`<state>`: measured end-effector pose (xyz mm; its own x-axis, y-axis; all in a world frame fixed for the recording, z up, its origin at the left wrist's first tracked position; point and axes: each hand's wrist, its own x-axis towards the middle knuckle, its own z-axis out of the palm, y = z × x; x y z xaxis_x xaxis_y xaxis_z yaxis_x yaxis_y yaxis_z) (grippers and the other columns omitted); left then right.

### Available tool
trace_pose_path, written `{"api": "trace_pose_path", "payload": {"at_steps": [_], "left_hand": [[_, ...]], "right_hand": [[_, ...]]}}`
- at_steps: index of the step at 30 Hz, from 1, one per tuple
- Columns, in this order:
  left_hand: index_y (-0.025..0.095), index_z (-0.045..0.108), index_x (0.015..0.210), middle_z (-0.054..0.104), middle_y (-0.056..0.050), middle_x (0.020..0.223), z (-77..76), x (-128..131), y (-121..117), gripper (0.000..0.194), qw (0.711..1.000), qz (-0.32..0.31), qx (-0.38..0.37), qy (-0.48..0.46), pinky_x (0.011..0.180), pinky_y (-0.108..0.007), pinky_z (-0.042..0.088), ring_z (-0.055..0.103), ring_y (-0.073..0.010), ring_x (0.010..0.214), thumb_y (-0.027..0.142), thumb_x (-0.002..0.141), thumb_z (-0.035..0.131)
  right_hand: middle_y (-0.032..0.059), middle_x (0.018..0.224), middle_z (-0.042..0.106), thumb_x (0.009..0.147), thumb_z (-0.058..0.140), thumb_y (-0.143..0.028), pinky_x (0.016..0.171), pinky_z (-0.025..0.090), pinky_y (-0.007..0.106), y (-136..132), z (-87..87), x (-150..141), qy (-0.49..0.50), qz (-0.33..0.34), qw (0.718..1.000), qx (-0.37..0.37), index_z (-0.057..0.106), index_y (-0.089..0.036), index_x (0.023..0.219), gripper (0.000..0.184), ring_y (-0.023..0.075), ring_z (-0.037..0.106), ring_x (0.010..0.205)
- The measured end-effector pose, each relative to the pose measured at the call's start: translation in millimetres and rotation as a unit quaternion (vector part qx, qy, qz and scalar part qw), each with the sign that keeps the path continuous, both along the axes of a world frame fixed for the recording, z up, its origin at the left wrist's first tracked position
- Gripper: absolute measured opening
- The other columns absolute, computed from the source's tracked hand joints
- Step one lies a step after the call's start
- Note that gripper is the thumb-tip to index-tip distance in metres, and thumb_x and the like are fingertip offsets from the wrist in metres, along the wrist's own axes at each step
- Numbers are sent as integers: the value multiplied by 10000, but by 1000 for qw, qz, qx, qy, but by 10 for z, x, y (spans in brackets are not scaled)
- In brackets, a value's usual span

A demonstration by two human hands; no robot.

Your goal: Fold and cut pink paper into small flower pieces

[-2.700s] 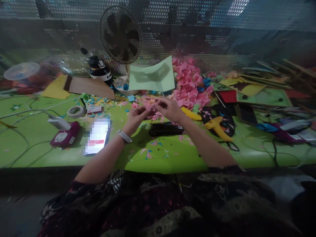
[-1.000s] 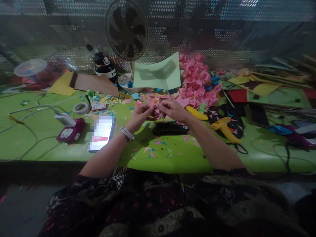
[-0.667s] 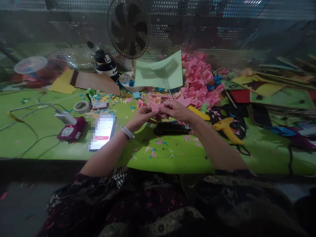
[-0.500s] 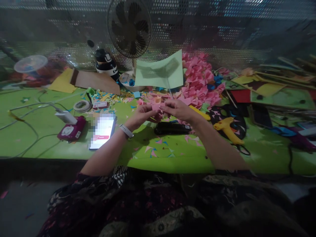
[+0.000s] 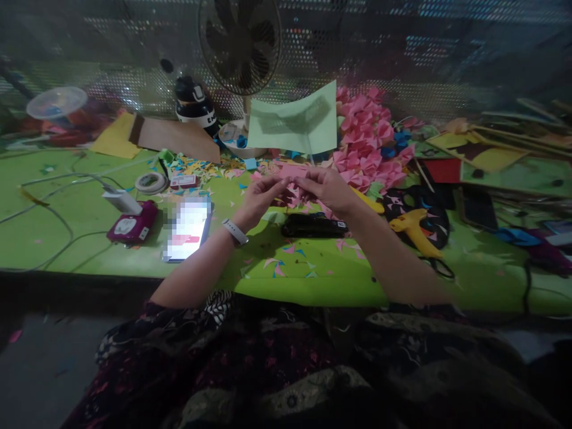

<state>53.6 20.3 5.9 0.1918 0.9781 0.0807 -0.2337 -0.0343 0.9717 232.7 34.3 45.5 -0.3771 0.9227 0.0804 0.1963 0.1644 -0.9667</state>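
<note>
A small piece of pink paper (image 5: 292,171) is pinched between the fingertips of both hands above the table. My left hand (image 5: 263,198), with a white band on the wrist, grips it from the left, thumb on the near side. From the right, my right hand (image 5: 329,189) holds it with thumb and fingers pressed together. The fingertips nearly meet and partly hide the paper. Just below the hands lies a black stapler (image 5: 315,226), with pink scraps around it. Behind and to the right rises a heap of folded pink paper pieces (image 5: 364,134).
A lit phone (image 5: 190,226) and purple adapter (image 5: 134,223) with cables lie left, near a tape roll (image 5: 151,183). On the right are a yellow glue gun (image 5: 415,229) and a dark phone (image 5: 477,207). A fan (image 5: 241,44), bottle (image 5: 196,110) and green sheet (image 5: 292,125) stand behind.
Both hands still pinch the pink paper, and the fingers have shifted a little on it. The whole view has moved slightly, with the table's things sitting a bit higher and further right.
</note>
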Motion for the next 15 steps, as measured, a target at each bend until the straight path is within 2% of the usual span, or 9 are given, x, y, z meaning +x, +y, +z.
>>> {"api": "trace_pose_path", "payload": {"at_steps": [3,10,15], "left_hand": [[157,633,771,672,16,668,-1,12,-5,342,1000,19,17,4,575,-181,502,621,-63,584,464,793,782],[167,640,778,653,24,643,-40,21,14,309,998,50,37,-3,561,-191,481,598,-61,559,450,825,754],[167,627,752,645,32,634,-52,-2,57,292,997,59,42,-25,553,-185,479,569,-46,524,415,827,761]], "right_hand": [[-8,579,621,828,761,-391,501,441,223,-26,-12,-50,2,15,1000,-4,581,-166,669,329,75,518,496],[5,605,656,813,739,-292,469,429,208,-40,-21,-91,7,-12,1000,-9,595,-155,664,249,62,520,463],[34,653,693,808,716,-288,472,418,202,-40,2,-48,-12,21,1000,-17,636,-147,723,183,81,564,518]]}}
